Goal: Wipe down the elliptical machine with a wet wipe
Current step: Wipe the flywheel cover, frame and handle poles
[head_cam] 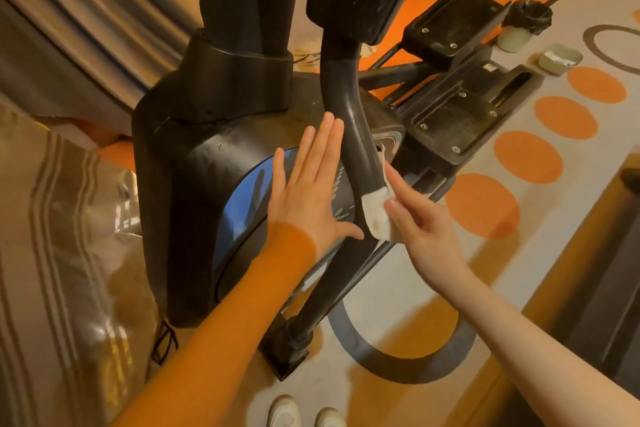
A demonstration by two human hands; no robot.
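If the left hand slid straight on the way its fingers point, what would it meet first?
The left hand lies flat on the elliptical's black and blue plastic housing, fingers pointing up and slightly right. Its fingertips would probably meet the curved black metal arm bar first, though depth is unclear.

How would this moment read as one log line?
step: wiping bar | right hand: presses wipe on bar | left hand: flat on housing
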